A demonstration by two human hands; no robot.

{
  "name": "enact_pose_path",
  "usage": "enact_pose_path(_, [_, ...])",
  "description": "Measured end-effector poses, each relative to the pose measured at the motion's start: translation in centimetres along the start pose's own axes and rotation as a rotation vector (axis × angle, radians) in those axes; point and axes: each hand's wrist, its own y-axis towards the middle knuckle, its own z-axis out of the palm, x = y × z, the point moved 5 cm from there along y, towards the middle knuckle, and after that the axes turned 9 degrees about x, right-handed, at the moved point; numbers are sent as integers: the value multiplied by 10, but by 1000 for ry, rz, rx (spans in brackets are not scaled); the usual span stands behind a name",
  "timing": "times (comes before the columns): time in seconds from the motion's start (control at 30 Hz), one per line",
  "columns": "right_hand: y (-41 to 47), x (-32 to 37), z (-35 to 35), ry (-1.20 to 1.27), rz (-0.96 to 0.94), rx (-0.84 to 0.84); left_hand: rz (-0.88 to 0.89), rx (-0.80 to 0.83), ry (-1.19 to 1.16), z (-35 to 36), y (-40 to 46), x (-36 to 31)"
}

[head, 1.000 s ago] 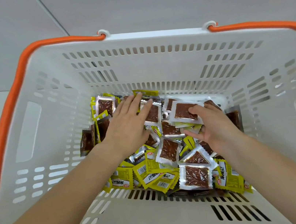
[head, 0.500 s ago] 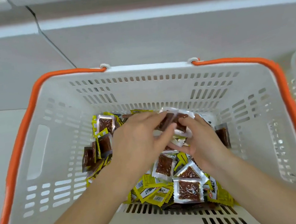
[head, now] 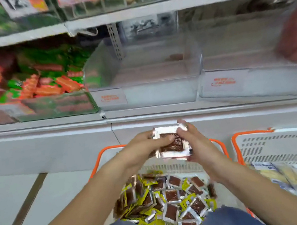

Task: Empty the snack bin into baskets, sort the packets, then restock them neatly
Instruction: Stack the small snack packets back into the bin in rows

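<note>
Packets (head: 171, 144) — a small stack with silver edges and brown windows — were held up between both hands above the basket (head: 171, 166), in front of the clear bin (head: 145, 85) on the shelf. The head view, the only one, was blurred by motion, so the number of packets in the stack could not be told. To do this step well, the stack would likely need squaring, with edges flush and faces turned the same way, before being set flat in a row against a wall of the bin, not dropped in loose. The left hand (head: 148, 143) gripped the stack's left side, fingers curled over the top and front. The right hand (head: 193, 144) pinched the right edge, fingers wrapped round it. More brown and yellow packets lay heaped loose in the basket below, between the person's knees. The bin looked almost bare, with one brownish smudge near its back that could not be made out. A second basket (head: 244, 142) with pale packets stood just to the right. The bin to the left held red and green packs (head: 47, 85).
</note>
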Motion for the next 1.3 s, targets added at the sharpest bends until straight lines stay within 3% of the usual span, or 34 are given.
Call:
enact_pose_path(0.13, [-32,31,5,110,-41,-26,62,-46,-213,26,-29,-25])
enact_pose_path(0.23, [-52,44,8,266,-8,53,55,-59,-330,45,-42,-33])
enact_pose_path(0.37, [-73,58,8,292,-32,163,87,-48,-494,57,-54,-38])
enact_pose_path(0.5, [-83,61,12,253,-85,217,104,26,-467,61,-63,-38])
enact_pose_path(0.6, [-89,63,15,163,-113,225,89,100,-472,63,-68,-30])
enact_pose_path(0.8, [-95,53,13,-96,-22,136,144,97,-544,63,-69,-12])
enact_pose_path(0.93, [-93,57,17,-369,-114,167,177,102,-533,63,-68,-7])
enact_pose_path(1.13, [-88,91,23,-451,-205,210,245,162,-476,49,-78,-34])
enact_pose_path(1.3, [-65,137,26,-1018,-194,204,198,187,-278,21,-69,-66])
